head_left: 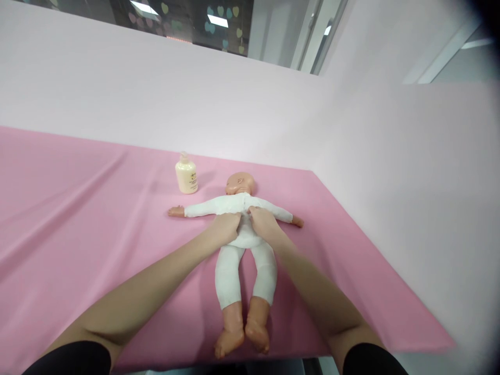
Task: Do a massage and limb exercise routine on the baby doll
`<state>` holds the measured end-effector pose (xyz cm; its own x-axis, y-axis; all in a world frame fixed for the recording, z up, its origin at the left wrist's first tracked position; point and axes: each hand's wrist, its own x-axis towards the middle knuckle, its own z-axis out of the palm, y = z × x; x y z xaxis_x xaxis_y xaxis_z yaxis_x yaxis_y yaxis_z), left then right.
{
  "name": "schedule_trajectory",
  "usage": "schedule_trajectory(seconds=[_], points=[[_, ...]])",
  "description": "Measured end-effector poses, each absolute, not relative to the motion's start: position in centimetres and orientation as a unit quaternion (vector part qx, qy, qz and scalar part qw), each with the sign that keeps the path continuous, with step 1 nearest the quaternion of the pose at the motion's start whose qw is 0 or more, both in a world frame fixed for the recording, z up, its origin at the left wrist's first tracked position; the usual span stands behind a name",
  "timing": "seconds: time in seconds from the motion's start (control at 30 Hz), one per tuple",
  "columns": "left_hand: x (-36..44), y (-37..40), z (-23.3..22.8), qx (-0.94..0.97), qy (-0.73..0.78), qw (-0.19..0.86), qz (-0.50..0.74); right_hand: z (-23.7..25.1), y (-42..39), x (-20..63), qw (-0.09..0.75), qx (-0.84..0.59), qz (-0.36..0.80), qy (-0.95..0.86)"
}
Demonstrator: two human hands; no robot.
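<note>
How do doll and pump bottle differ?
The doll lies flat, arms spread; the pump bottle stands upright. The doll is white and tan; the bottle cream with dark print. The left hand and right hand touch the doll, not the bottle. Both things rest on pink sheeting.

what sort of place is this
Probably a baby-care training room, though no sign confirms it: a baby doll lies on a pink-covered table, and a pump bottle stands there too.

- Left sleeve (74,358): black, short, plain, rounded at its edge
- Right sleeve (373,359): black, short, just as plain
- Left forearm (152,286) and right forearm (316,286): bare, tapering
- Left hand (227,227) and right hand (263,222): bare
</note>
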<state>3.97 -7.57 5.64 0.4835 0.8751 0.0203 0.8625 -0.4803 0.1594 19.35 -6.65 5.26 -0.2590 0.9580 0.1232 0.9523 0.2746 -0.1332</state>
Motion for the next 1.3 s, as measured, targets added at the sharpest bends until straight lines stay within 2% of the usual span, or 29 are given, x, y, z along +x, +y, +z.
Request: schedule_trajectory(seconds=[0.3,0.67,1.03,1.3], points=[[4.0,-6.9,5.2,0.864,0.496,0.040,0.078,4.2,-5.8,19.9,0.143,-0.589,0.023,-0.795],[3.8,-5.3,3.7,0.838,0.533,0.024,0.114,4.3,-5.7,19.7,0.132,-0.607,-0.007,-0.784],[3.7,-5.0,3.9,0.819,0.564,0.007,0.104,3.0,-4.7,20.4,0.221,-0.589,0.008,-0.778],[3.3,-4.5,3.4,0.834,0.534,0.016,0.140,2.3,-4.5,20.3,0.237,-0.590,0.003,-0.772]])
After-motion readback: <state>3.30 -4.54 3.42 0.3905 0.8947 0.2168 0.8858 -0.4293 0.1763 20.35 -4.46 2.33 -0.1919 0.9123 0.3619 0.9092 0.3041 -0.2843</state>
